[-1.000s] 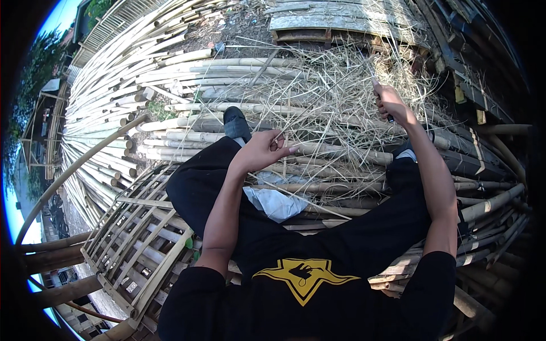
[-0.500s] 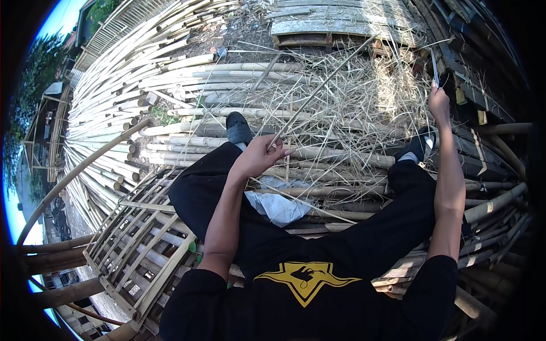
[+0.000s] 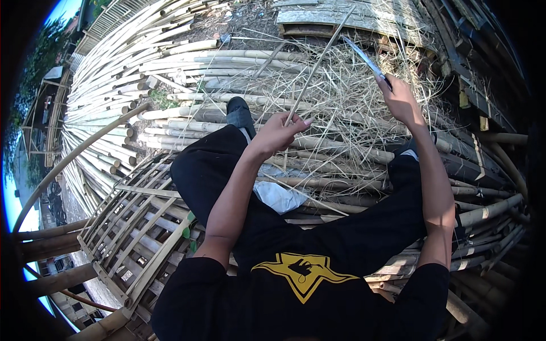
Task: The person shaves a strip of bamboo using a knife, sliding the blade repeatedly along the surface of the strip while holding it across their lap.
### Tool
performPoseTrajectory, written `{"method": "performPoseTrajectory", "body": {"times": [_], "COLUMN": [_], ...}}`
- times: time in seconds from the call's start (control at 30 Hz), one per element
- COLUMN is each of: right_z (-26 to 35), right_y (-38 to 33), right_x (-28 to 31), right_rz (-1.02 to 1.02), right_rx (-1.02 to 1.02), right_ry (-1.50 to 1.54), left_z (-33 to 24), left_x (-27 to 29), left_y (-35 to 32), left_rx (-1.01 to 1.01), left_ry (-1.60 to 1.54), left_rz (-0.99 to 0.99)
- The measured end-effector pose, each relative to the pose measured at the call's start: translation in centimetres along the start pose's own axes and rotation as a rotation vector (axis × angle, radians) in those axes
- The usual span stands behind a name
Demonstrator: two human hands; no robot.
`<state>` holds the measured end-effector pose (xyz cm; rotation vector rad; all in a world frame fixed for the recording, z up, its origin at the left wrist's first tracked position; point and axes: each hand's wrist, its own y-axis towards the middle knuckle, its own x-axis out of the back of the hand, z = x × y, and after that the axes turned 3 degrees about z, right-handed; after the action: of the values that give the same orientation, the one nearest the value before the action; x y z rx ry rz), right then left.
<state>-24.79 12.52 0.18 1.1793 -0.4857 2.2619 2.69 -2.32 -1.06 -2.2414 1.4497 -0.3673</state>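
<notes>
Knife (image 3: 364, 57) swung leftward; right hand (image 3: 402, 101) grips it, left hand (image 3: 276, 135) a strip (image 3: 321, 57), above bamboo (image 3: 187, 124).

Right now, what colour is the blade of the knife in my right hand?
The blade is silvery grey, seen best in the head view.

The knife blade (image 3: 362, 55) was of smooth, shiny metal. The strip (image 3: 309, 81) looked like matt bamboo, and the shirt (image 3: 227, 304) was cloth.

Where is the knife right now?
Head view, upper right of centre: the knife is in the right hand, its tip near the long strip.
</notes>
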Motion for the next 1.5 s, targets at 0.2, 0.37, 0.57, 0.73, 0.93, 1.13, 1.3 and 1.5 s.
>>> {"method": "performPoseTrajectory", "body": {"times": [0.2, 0.37, 0.57, 0.73, 0.93, 1.13, 1.3, 1.5], "right_z": [4.7, 5.5, 4.5, -3.2, 1.6, 3.2, 4.8, 6.6], "right_y": [-3.6, -4.6, -3.1, 2.2, -0.1, -1.8, -3.2, -3.7], "right_x": [-2.3, -4.8, -5.1, -2.2, -3.0, -5.2, -5.7, -5.9], "right_rz": [0.223, 0.326, 0.279, 0.020, 0.025, -0.007, 0.063, 0.248], "right_rx": [0.211, 0.378, 0.302, 0.005, -0.045, 0.004, 0.108, 0.242], "right_ry": [0.041, -0.050, -0.086, -0.060, 0.109, 0.314, 0.422, 0.064], "left_z": [-0.2, 0.9, 2.3, 1.0, 0.5, 0.5, 0.7, 1.2], "left_x": [-1.8, -2.7, -2.3, -1.8, -1.9, -1.5, -1.8, -2.2], "left_y": [0.9, 2.1, 2.7, 0.6, 0.8, 1.2, 1.7, 1.8], "left_rx": [-0.009, -0.121, -0.217, -0.144, -0.229, -0.300, -0.224, -0.261], "left_ry": [-0.073, 0.095, 0.295, 0.039, 0.067, 0.112, 0.093, 0.299], "left_rz": [0.030, 0.016, -0.056, 0.049, -0.071, -0.101, -0.114, -0.167]}}
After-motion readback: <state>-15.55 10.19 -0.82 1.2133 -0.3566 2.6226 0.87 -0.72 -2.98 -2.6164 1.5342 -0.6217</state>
